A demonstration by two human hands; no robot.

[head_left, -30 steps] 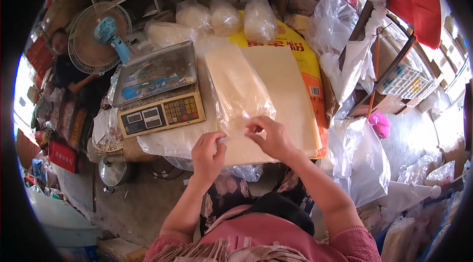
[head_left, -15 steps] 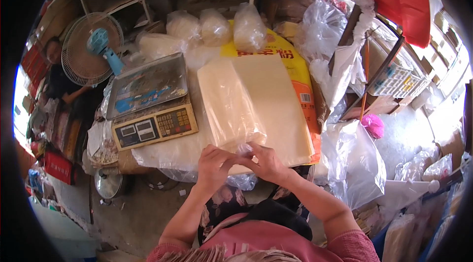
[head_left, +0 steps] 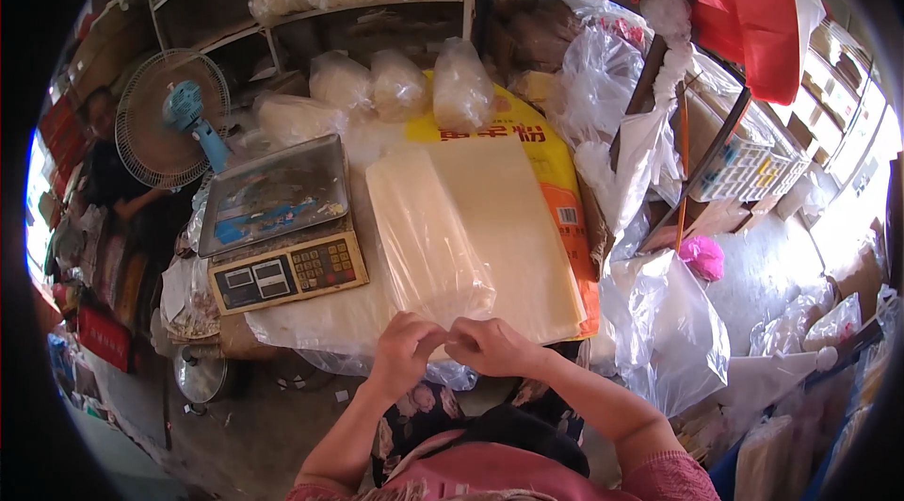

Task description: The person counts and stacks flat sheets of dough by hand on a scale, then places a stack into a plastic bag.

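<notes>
two hands have drawn together at the near end of one clear bag (head_left: 428, 247): a second ago they were plainly apart there, and now the left hand (head_left: 407, 350) and the right hand (head_left: 492, 347) sit just beside each other, so the handling is now at a single spot along the bag's edge. the left hand is closed, its fingers curled over that edge and seemingly pinching the film; the right hand is bunched the same way, thumb and fingertips together, though the film between them is too small to make out. the bag, with pale sheet-like material inside, lies flat on a stack of pale sheets (head_left: 527, 237), toward its left side, and its far end points away from the person. the stack rests on the covered table (head_left: 311, 322). left of it stands a scale (head_left: 287, 270) with a metal tray; beyond are filled clear bags (head_left: 461, 91), and a yellow and orange sack (head_left: 565, 171) shows past the stack's far and right edges.
</notes>
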